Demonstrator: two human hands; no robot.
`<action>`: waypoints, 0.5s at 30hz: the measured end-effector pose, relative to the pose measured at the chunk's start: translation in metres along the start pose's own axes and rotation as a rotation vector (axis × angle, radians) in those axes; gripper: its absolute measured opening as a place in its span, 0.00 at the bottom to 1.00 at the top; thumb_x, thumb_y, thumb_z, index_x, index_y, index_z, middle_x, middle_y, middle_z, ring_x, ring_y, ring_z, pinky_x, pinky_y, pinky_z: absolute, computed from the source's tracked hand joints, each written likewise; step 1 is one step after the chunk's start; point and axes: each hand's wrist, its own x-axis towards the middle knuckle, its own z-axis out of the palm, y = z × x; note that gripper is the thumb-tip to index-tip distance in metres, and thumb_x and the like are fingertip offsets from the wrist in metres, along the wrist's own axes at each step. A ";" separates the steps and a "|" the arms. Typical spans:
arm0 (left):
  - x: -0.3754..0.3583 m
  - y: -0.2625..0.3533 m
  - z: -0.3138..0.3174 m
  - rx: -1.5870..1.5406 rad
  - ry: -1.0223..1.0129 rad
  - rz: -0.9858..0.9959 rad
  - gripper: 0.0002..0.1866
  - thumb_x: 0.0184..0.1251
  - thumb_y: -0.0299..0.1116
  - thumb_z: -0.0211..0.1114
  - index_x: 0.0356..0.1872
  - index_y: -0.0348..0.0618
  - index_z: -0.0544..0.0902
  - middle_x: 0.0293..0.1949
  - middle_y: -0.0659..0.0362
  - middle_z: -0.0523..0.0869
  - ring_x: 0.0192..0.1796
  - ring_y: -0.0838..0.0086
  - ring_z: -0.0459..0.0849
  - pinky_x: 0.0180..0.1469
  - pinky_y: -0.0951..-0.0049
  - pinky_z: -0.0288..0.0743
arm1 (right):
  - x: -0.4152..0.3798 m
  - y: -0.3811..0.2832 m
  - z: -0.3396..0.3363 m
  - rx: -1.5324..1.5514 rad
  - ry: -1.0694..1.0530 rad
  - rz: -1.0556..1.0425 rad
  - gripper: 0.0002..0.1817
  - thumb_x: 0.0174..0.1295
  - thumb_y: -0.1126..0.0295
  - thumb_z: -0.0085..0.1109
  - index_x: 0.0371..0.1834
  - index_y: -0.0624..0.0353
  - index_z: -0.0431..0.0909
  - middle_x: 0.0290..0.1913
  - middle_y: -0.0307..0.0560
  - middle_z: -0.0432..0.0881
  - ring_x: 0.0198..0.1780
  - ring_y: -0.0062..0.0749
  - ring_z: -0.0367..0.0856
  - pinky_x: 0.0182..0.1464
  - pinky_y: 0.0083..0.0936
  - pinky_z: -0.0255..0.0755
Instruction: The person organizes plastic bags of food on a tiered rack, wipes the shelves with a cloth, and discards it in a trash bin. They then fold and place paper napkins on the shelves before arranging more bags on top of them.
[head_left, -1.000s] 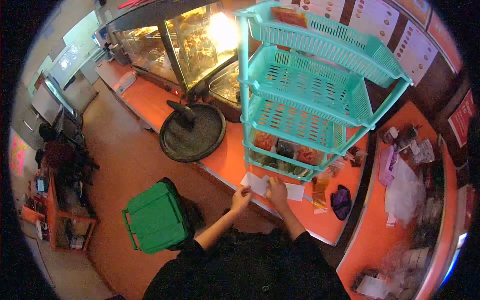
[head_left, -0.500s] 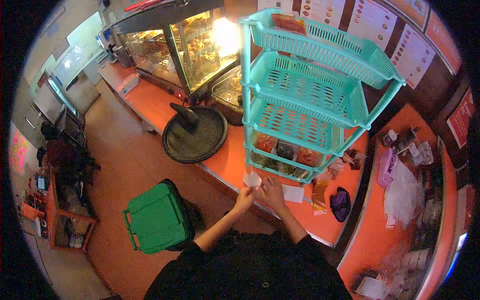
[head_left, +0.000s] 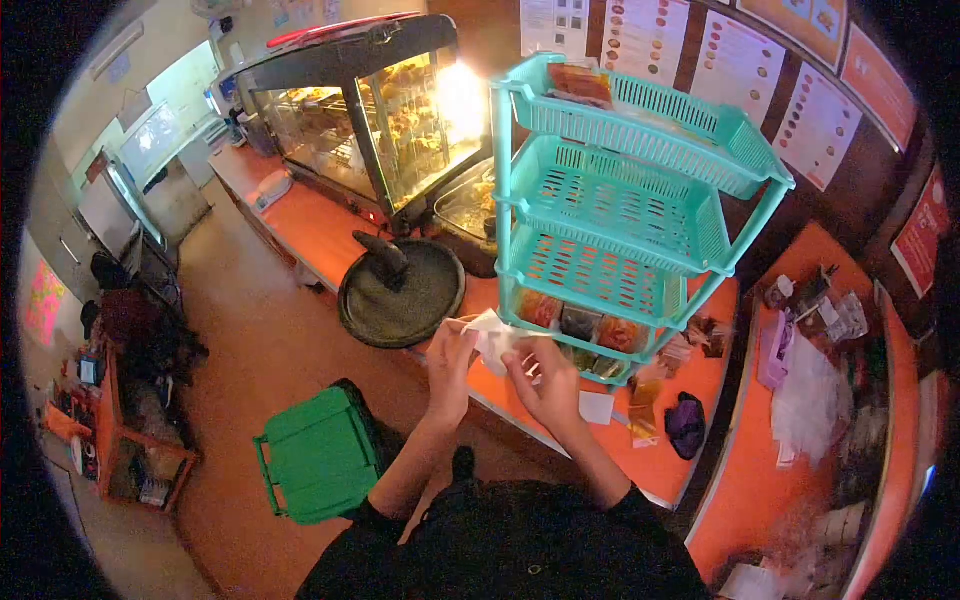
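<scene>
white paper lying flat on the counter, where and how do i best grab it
I'd pinch the paper by its near edge, the right hand coming from the person's side. It lies thin and flat on the counter, so an edge likely lifts most easily, and the teal rack stands just beyond. Both hands are on another white piece.

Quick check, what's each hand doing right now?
Left hand: closed, pinching the white paper by its left side.
Right hand: fingers curled, holding the same paper at its right side; finger detail is blurred.
</scene>
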 end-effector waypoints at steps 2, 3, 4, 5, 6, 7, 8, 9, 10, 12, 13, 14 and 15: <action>0.004 0.015 0.000 -0.079 0.024 -0.023 0.05 0.72 0.32 0.57 0.39 0.43 0.74 0.37 0.66 0.79 0.40 0.85 0.75 0.44 0.80 0.69 | 0.011 -0.007 -0.001 -0.106 0.304 0.015 0.15 0.57 0.67 0.68 0.40 0.60 0.72 0.38 0.49 0.75 0.36 0.36 0.75 0.35 0.27 0.70; 0.003 0.022 0.004 -0.053 0.011 0.042 0.04 0.72 0.31 0.56 0.38 0.44 0.73 0.37 0.66 0.79 0.39 0.86 0.74 0.44 0.81 0.69 | 0.014 -0.015 -0.002 -0.015 0.406 0.110 0.20 0.52 0.73 0.71 0.43 0.59 0.69 0.34 0.41 0.71 0.33 0.25 0.72 0.37 0.23 0.68; 0.007 0.023 0.002 -0.057 0.008 0.046 0.04 0.72 0.31 0.56 0.38 0.44 0.73 0.37 0.66 0.79 0.39 0.86 0.74 0.44 0.81 0.69 | 0.019 -0.016 0.000 -0.018 0.408 0.106 0.20 0.52 0.73 0.71 0.43 0.59 0.69 0.34 0.41 0.71 0.33 0.25 0.72 0.37 0.23 0.68; 0.009 0.024 -0.003 -0.048 -0.023 0.050 0.04 0.72 0.31 0.55 0.39 0.43 0.72 0.38 0.64 0.79 0.41 0.84 0.76 0.46 0.80 0.70 | 0.023 -0.017 0.003 0.109 0.388 0.125 0.23 0.51 0.71 0.73 0.46 0.58 0.68 0.36 0.41 0.72 0.34 0.26 0.72 0.37 0.24 0.70; 0.012 0.024 -0.007 -0.038 -0.055 0.051 0.05 0.73 0.32 0.54 0.40 0.43 0.72 0.38 0.63 0.80 0.43 0.82 0.78 0.48 0.79 0.71 | 0.025 -0.017 0.005 0.236 0.368 0.145 0.26 0.51 0.69 0.74 0.48 0.57 0.67 0.38 0.41 0.73 0.35 0.26 0.73 0.36 0.25 0.71; 0.015 0.028 -0.008 -0.040 -0.063 0.048 0.05 0.73 0.32 0.54 0.40 0.43 0.72 0.38 0.63 0.80 0.43 0.82 0.78 0.48 0.79 0.71 | 0.026 -0.009 0.008 0.330 0.236 0.227 0.21 0.51 0.77 0.68 0.47 0.59 0.69 0.38 0.43 0.76 0.37 0.29 0.76 0.39 0.26 0.72; 0.019 0.033 -0.008 -0.130 -0.136 0.062 0.05 0.72 0.30 0.55 0.43 0.42 0.70 0.39 0.59 0.81 0.47 0.78 0.79 0.49 0.77 0.72 | 0.027 -0.004 0.008 0.325 0.247 0.227 0.21 0.51 0.77 0.68 0.47 0.59 0.69 0.38 0.43 0.76 0.37 0.29 0.76 0.39 0.26 0.72; 0.026 0.037 -0.008 -0.222 -0.210 0.076 0.08 0.71 0.28 0.56 0.45 0.41 0.67 0.41 0.56 0.82 0.50 0.74 0.80 0.51 0.75 0.73 | 0.029 -0.002 0.007 0.294 0.215 0.131 0.19 0.50 0.80 0.62 0.46 0.60 0.70 0.38 0.45 0.78 0.37 0.30 0.78 0.40 0.26 0.73; 0.034 0.038 -0.014 -0.228 -0.226 0.074 0.08 0.71 0.28 0.56 0.45 0.41 0.67 0.41 0.56 0.82 0.50 0.74 0.80 0.51 0.75 0.73 | 0.032 -0.001 0.008 0.259 0.185 0.036 0.18 0.49 0.83 0.57 0.45 0.61 0.72 0.38 0.47 0.79 0.38 0.30 0.79 0.42 0.27 0.74; 0.051 0.038 -0.026 -0.001 -0.272 0.276 0.17 0.66 0.22 0.60 0.49 0.41 0.62 0.48 0.47 0.81 0.55 0.65 0.80 0.53 0.68 0.76 | 0.042 -0.030 0.002 0.191 0.281 0.037 0.18 0.44 0.86 0.49 0.42 0.63 0.74 0.37 0.52 0.81 0.39 0.38 0.83 0.42 0.33 0.76; 0.055 0.046 -0.024 0.055 -0.290 0.393 0.24 0.60 0.18 0.65 0.51 0.43 0.60 0.54 0.42 0.77 0.52 0.63 0.82 0.51 0.65 0.77 | 0.046 -0.042 0.000 0.002 0.292 -0.015 0.19 0.44 0.85 0.52 0.43 0.63 0.75 0.37 0.53 0.80 0.38 0.43 0.82 0.41 0.36 0.77; 0.061 0.056 -0.019 0.046 -0.310 0.389 0.24 0.60 0.18 0.65 0.51 0.43 0.60 0.54 0.42 0.77 0.52 0.63 0.82 0.51 0.65 0.77 | 0.049 -0.050 -0.002 -0.189 0.302 -0.062 0.20 0.43 0.85 0.54 0.44 0.62 0.76 0.37 0.54 0.79 0.38 0.48 0.82 0.40 0.39 0.77; 0.068 0.067 -0.014 0.199 -0.342 0.654 0.24 0.60 0.19 0.65 0.50 0.44 0.61 0.56 0.41 0.76 0.52 0.61 0.82 0.50 0.65 0.78 | 0.052 -0.056 -0.003 -0.201 0.320 -0.054 0.20 0.43 0.85 0.54 0.44 0.62 0.76 0.37 0.54 0.79 0.38 0.48 0.82 0.40 0.39 0.77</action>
